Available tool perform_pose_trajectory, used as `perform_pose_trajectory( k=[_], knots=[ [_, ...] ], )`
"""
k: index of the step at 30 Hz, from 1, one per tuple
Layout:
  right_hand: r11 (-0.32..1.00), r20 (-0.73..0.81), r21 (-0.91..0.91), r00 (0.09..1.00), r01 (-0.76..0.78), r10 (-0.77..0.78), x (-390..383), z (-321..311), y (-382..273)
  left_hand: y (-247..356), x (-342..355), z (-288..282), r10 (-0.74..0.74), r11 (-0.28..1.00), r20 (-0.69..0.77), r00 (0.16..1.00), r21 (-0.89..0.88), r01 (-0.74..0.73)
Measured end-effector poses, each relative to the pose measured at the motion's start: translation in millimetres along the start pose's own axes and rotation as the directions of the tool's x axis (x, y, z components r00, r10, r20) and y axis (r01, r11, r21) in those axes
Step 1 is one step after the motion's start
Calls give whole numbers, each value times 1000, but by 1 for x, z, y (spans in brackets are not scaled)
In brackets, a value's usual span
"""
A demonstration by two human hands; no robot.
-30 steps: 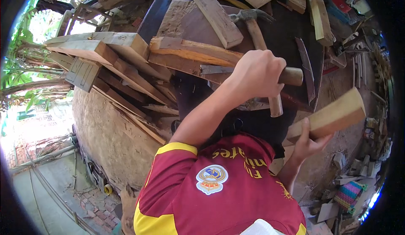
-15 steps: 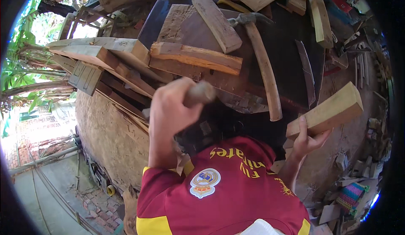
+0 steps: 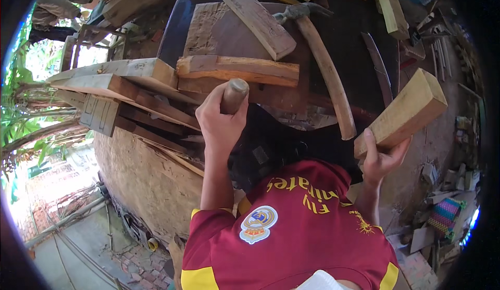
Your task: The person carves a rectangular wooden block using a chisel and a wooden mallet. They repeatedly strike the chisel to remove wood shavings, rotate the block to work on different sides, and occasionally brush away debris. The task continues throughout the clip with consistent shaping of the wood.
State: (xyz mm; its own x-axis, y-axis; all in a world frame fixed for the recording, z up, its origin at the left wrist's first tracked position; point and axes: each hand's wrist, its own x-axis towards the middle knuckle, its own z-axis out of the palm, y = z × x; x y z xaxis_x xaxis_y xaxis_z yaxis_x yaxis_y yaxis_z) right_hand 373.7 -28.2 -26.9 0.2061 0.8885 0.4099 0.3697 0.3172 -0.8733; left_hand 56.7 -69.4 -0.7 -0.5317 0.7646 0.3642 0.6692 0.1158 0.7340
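Note:
My left hand (image 3: 223, 122) is closed around a round wooden handle (image 3: 235, 95), its blunt end pointing up; whatever is below the fist is hidden. My right hand (image 3: 384, 157) grips the lower end of a squared wood block (image 3: 409, 110), which tilts up to the right. Between the hands and farther off, a claw hammer (image 3: 325, 63) lies on the dark worktable (image 3: 346, 34), its handle hanging over the near edge. A rough, split-edged piece of wood (image 3: 239, 70) lies just beyond my left hand, with a pale wooden block (image 3: 259, 21) slanting behind it.
Long timber beams (image 3: 120, 76) are stacked at the left. A thin dark curved strip (image 3: 377, 68) lies on the worktable's right side. Another wood piece (image 3: 390, 8) sits at the far right corner. A colourful woven item (image 3: 446, 217) is among scraps at lower right.
My left hand has turned and shifted slightly right, bringing the wooden handle from near level to upright. My right hand still holds the wood block, now tilted more steeply.

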Motion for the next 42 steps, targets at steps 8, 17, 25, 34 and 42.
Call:
perform_pose_trajectory(
  k=[8,17,25,34,42],
  knots=[
    [1000,49,13,999,-6,6,-2,10,-15,-19,-4,-10,-46,999,-41,998,22,47],
    [998,112,-16,992,62,-60,-5,16,-22,-31,-10,-50,-121,982,-123,985,130,137],
    [1000,225,-3,974,-8,9,-3,22,-29,-14,-27,-9,130,991,425,896,-66,-113],
    [997,197,-68,980,26,-13,-5,28,-34,-17,-44,-15,178,970,397,900,-224,-93],
    [868,461,-128,803,480,-377,-2,36,-74,16,-57,-10,173,852,419,891,-518,79]
  ],
)
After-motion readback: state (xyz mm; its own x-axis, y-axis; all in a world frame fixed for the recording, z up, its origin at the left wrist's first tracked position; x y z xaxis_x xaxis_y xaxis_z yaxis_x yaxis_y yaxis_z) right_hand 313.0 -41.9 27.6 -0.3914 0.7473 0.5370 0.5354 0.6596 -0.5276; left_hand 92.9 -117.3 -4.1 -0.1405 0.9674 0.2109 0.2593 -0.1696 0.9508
